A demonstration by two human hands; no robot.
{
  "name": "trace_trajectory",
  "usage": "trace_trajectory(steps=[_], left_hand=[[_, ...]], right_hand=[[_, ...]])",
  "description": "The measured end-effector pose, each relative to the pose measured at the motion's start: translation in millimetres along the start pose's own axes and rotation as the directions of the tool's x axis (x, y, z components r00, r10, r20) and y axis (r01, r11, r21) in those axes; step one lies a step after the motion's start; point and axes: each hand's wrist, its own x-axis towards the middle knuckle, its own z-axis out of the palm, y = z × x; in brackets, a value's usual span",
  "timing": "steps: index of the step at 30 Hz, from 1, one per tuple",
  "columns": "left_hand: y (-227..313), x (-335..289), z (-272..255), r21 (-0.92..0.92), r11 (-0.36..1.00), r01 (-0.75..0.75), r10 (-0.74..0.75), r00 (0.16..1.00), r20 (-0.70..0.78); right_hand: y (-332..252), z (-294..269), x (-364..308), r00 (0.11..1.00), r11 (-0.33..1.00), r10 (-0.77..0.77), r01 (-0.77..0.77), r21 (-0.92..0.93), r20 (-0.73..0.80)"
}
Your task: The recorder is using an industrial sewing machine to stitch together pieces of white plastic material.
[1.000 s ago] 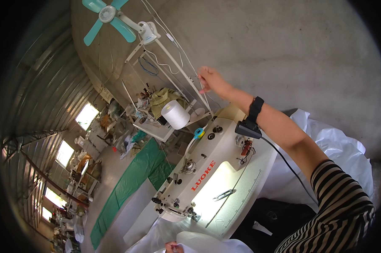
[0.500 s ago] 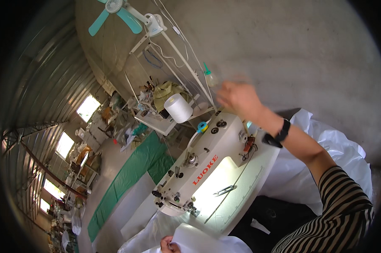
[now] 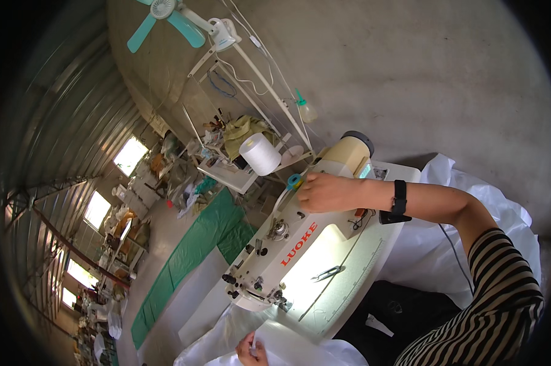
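A white sewing machine (image 3: 309, 235) stands on a pale table, its lamp shining on the bed. My right hand (image 3: 325, 193) is on top of the machine, its fingers curled over the bobbin-winder area beside a small blue-and-yellow roll (image 3: 295, 180). Whatever those fingers hold, if anything, is hidden beneath them. Down at the lower edge, my left hand (image 3: 251, 352) pinches a white sheet (image 3: 288, 343) in front of the needle end. Metal thread snips (image 3: 328, 274) lie on the lit machine bed, apart from both hands.
Behind the machine, a white thread cone (image 3: 260, 154) sits on a stand. A small fan (image 3: 165, 12) and an oil bottle (image 3: 306, 108) are fixed to the frame. White sheeting (image 3: 471, 210) is heaped at right; green sheeting (image 3: 184, 262) spreads over the floor at left.
My right hand has come down from beside the oil bottle onto the machine top, uncovering the motor end. My left hand has moved slightly and still grips the white sheet.
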Motion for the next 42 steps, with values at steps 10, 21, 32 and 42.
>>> trace_trajectory(steps=[10,21,32,42], left_hand=[[4.8,20.3,-8.5,0.061,0.994,0.092,-0.089,0.995,-0.049],[19.4,104.5,-78.0,-0.034,0.983,-0.183,0.158,0.917,-0.365],[-212.6,146.1,83.1,0.295,0.947,0.130,-0.139,0.990,0.009],[-235.7,101.6,96.0,0.070,0.971,0.229,-0.229,0.973,-0.020]], right_hand=[[-150.1,-31.8,-37.0,0.861,0.109,-0.030,-0.503,0.858,0.508],[-393.5,-30.1,-53.3,0.860,-0.238,-0.277,-0.494,0.836,0.429],[-404.0,19.4,-65.2,0.651,-0.536,-0.257,-0.711,0.455,0.715],[-380.5,9.1,-93.1,0.740,0.081,0.161,-0.669,0.739,0.652]])
